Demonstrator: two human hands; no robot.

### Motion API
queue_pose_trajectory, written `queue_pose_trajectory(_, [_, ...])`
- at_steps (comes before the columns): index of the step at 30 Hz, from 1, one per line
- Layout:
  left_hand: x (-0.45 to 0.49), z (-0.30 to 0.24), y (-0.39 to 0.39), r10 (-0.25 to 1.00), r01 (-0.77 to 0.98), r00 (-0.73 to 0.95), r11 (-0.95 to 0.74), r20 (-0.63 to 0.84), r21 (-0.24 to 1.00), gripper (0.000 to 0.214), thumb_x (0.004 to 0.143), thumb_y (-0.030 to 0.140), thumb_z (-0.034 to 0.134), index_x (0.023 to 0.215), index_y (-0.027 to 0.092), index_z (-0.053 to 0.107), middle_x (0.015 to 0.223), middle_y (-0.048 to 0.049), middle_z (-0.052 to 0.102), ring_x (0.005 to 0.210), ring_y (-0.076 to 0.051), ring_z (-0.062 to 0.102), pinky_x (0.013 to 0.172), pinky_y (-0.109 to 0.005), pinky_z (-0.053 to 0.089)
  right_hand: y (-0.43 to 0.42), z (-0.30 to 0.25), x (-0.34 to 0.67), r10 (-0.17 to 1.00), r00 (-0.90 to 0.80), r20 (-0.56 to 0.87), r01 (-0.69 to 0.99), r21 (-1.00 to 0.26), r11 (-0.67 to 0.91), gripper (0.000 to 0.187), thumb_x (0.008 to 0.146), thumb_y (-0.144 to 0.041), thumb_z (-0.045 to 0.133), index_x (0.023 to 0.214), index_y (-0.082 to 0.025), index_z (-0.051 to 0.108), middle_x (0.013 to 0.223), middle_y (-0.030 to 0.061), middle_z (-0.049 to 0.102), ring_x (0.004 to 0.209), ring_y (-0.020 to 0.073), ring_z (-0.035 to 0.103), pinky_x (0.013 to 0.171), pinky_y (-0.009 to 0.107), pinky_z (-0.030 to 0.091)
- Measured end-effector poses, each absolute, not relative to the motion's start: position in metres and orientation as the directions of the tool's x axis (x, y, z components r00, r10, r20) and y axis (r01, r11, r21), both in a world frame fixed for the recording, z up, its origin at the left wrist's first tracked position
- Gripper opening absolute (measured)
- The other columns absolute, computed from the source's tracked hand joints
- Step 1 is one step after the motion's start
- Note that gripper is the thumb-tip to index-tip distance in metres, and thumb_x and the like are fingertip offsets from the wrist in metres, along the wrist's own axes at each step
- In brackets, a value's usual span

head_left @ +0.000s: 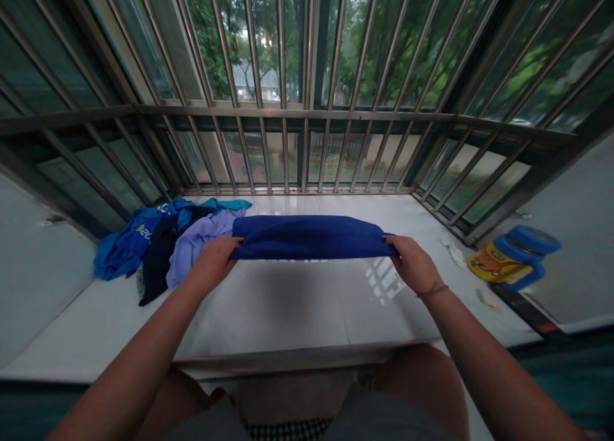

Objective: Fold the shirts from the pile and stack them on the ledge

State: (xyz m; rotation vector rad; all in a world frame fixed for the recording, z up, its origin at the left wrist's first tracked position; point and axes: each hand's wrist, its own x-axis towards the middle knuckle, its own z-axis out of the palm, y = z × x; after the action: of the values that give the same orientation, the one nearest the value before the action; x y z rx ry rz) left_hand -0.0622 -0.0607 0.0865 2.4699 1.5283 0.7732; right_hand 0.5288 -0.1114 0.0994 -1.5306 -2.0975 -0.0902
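A dark blue piece of cloth (314,238), seemingly a folded garment, is stretched out sideways above the white sill. My left hand (221,257) pinches its left end between thumb and fingers. At the opposite end, my right hand (411,261) grips the cloth in the same way, with a thin bracelet on that wrist. Between the hands the cloth hangs as a long, narrow band with a shadow beneath it. Just beyond my left hand lies a lilac garment (196,241), part of a loose heap of clothes.
The heap also holds a bright blue garment (125,243) and a dark navy one (160,262). A blue and yellow jug-like container (503,262) stands at the right. Metal window bars (307,114) enclose the back and sides of the white tiled sill (307,326).
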Motion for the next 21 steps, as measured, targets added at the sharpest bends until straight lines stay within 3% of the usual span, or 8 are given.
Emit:
queue_pose_trajectory(4, [-0.075,0.01,-0.139,0.882,0.783,0.437,-0.469,0.174,0.41,0.029,0.082,0.019,0.06,0.108,0.024,0.075,0.154,-0.0155,0.068,0.141,-0.038,0.063,0.128,-0.059,0.04,-0.17,0.027,0.522,0.899,-0.328,0.29,0.869,-0.28,0.408,0.04,0.085,-0.006,0.052,0.114,-0.023,0.074,0.139,0.013,0.075,0.132,0.0316,0.069,0.117,0.055,0.054])
queue_pose_trajectory(8, [-0.089,-0.017,-0.199,0.915,0.798,0.378,-0.4,0.144,0.451,0.043,0.086,0.02,0.059,0.127,0.022,0.075,0.167,-0.0147,0.056,0.151,-0.036,0.057,0.13,-0.056,0.041,-0.223,-0.019,0.525,0.91,-0.293,0.294,0.849,-0.357,0.389,0.049,0.092,-0.011,0.049,0.136,-0.02,0.069,0.158,0.0156,0.063,0.144,0.0306,0.063,0.121,0.056,0.053])
queue_pose_trajectory(15, [-0.056,0.026,-0.188,0.94,0.848,0.287,-0.34,0.187,0.406,0.04,0.106,0.038,0.048,0.13,0.02,0.075,0.14,-0.0165,0.076,0.135,-0.035,0.069,0.124,-0.054,0.048,-0.207,-0.003,0.515,0.909,-0.213,0.358,0.862,-0.369,0.348,0.044,0.105,-0.034,0.053,0.144,-0.019,0.067,0.161,0.0173,0.06,0.147,0.0348,0.06,0.126,0.062,0.047])
queue_pose_trajectory(21, [-0.026,0.004,-0.163,0.918,0.846,0.356,-0.395,0.171,0.358,0.052,0.104,0.047,0.058,0.145,0.017,0.07,0.155,-0.0186,0.067,0.145,-0.039,0.063,0.126,-0.057,0.046,-0.174,-0.005,0.488,0.915,-0.316,0.252,0.88,-0.283,0.382,0.045,0.108,-0.037,0.051,0.144,-0.02,0.07,0.149,0.0138,0.071,0.142,0.0331,0.065,0.124,0.058,0.05])
